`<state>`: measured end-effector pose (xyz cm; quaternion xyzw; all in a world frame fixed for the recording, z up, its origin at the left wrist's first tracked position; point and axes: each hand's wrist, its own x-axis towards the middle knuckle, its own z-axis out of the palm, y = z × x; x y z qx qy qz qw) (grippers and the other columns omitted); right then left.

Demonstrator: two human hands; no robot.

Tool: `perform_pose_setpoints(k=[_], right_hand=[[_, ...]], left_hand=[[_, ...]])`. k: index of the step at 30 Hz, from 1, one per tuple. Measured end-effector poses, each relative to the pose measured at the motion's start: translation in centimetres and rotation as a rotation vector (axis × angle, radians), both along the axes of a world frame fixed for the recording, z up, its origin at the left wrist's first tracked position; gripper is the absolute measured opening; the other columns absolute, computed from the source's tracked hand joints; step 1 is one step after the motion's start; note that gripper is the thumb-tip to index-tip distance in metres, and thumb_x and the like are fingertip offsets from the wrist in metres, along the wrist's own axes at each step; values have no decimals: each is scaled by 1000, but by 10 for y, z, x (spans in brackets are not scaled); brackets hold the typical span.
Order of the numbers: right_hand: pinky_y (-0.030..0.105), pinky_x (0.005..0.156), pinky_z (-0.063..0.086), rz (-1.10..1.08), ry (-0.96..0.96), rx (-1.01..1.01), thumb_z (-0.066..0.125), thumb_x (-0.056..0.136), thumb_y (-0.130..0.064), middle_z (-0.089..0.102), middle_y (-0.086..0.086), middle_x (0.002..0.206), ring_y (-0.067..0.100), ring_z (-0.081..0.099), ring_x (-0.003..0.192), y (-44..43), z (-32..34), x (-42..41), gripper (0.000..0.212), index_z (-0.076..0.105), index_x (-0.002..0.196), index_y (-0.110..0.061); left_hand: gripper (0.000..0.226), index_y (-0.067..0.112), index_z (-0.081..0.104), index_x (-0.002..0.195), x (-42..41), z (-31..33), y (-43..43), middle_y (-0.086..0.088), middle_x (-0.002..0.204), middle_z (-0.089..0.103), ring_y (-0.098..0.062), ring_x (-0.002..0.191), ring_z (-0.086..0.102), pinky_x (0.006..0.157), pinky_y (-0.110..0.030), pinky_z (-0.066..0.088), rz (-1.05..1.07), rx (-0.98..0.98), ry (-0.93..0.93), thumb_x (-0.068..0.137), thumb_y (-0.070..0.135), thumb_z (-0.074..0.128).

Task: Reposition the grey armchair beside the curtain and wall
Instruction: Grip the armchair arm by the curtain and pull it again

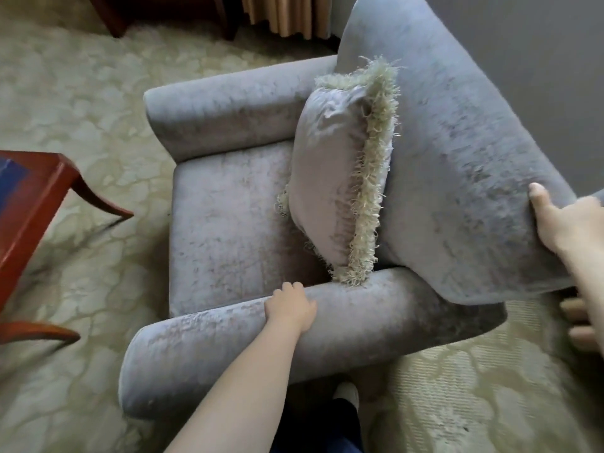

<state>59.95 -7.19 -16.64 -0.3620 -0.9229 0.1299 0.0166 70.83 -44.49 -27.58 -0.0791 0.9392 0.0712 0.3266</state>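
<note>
Pale cream-green carpet with a raised cobble-like pattern, grey velvety upholstered armchair standing on it at centre, reddish-brown polished wooden table with curved legs at the left edge, dark wooden furniture legs at the top, beige pleated curtain hanging close above it.
</note>
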Motion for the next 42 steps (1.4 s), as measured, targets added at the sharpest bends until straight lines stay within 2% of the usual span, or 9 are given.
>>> perform_pose_setpoints(k=[2, 5, 8, 11, 16, 22, 29, 35, 42], right_hand=[[44, 74, 43, 63, -139, 87, 11, 60, -97, 60, 32, 112, 47, 57, 103, 0, 15, 2, 123, 56, 111, 5], [40, 69, 37, 134, -100, 88, 15, 72, -89, 61, 27, 107, 43, 58, 100, 15, 16, 11, 104, 58, 106, 0], [42, 77, 38, 98, -11, -14, 18, 93, -62, 58, 27, 115, 43, 54, 107, 19, 7, 20, 73, 56, 115, -3], [47, 89, 41, 40, -19, -34, 22, 96, -45, 56, 22, 120, 43, 52, 110, 16, 3, 19, 52, 54, 118, -10], [38, 77, 40, -2, 8, -53, 28, 96, -39, 62, 18, 115, 39, 57, 105, 20, -3, 16, 47, 59, 113, -8], [35, 74, 34, 2, 57, -188, 26, 97, -38, 62, 17, 115, 39, 54, 107, 30, -3, 21, 45, 63, 103, -13], [37, 78, 39, -157, 125, -106, 22, 100, -35, 61, 22, 119, 39, 55, 110, 11, -6, 28, 52, 61, 113, -4], [34, 69, 33, -308, 165, -60, 29, 94, -33, 63, 19, 114, 38, 57, 104, -28, -10, 85, 45, 64, 107, -7], [31, 65, 34, -412, 144, -29, 28, 94, -33, 65, 14, 104, 35, 59, 95, -58, -18, 128, 43, 65, 97, -12]], left_hand=[[47, 9, 42, 126, -31, 19, 52, -13, 128, 45, -33, 117, 46, 89, -43, 40, -111, 76, 121, 96, 45, 37], [42, 9, 45, 120, -87, 61, 153, -13, 122, 47, -34, 113, 48, 85, -42, 40, -315, 230, 394, 96, 42, 39], [32, 8, 48, 114, -128, 106, 248, -13, 119, 47, -33, 106, 48, 80, -40, 39, -416, 389, 694, 94, 33, 43], [27, 14, 50, 112, -149, 131, 309, -7, 126, 45, -28, 111, 44, 86, -40, 33, -523, 394, 853, 91, 29, 43], [44, 23, 65, 115, -184, 125, 333, -1, 128, 56, -21, 125, 42, 109, -43, 17, -940, 228, 553, 98, 38, 27], [50, 27, 62, 102, -188, 122, 341, -2, 114, 57, -26, 107, 43, 86, -46, 23, -1050, 85, 504, 95, 42, 15], [46, 22, 59, 85, -181, 110, 326, 2, 117, 62, -21, 116, 46, 102, -51, 15, -1049, 246, 614, 98, 41, 19], [43, 23, 65, 91, -130, 106, 292, 4, 110, 62, -19, 111, 47, 102, -50, 17, -1153, 351, 637, 96, 42, 27], [36, 23, 48, 68, -84, 99, 268, 3, 96, 63, -21, 101, 50, 102, -52, 17, -1208, 425, 673, 94, 40, 30]])
